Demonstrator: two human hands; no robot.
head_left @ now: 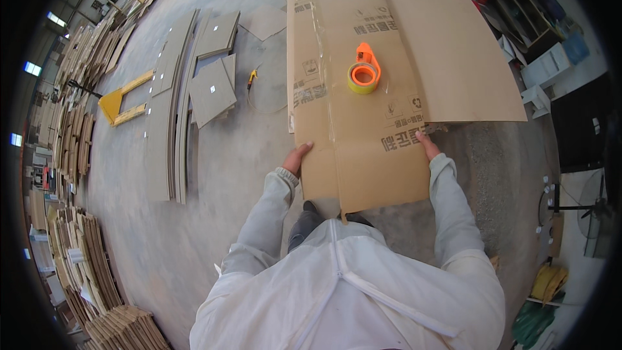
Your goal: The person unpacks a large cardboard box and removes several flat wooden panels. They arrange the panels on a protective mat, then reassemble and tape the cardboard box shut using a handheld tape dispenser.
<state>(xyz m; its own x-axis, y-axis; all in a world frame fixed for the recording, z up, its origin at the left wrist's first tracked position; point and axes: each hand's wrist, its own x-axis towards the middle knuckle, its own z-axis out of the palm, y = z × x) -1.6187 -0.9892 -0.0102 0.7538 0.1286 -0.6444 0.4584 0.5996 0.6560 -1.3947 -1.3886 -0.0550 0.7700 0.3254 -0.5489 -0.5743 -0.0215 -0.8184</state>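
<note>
A long, flat cardboard package (363, 155) stretches away from me, its near end by my waist. Clear tape runs along its lengthwise seam, and dark print marks the top. My left hand (298, 157) grips its left edge near the close end. At the opposite edge, my right hand (428, 146) holds on with the thumb uppermost; the undersides of both hands are hidden. Farther up the package lies an orange tape dispenser (367, 54) with a roll of yellowish tape (356, 87), touched by neither hand.
Beneath the package is a broad sheet of plain cardboard (466, 84). Grey panels (214, 91) lie on the floor to the left, beside a yellow pallet jack (116, 107) and a yellow-handled air gun (252, 78). Cardboard stacks (84, 253) line the far left; a fan (593, 207) stands right.
</note>
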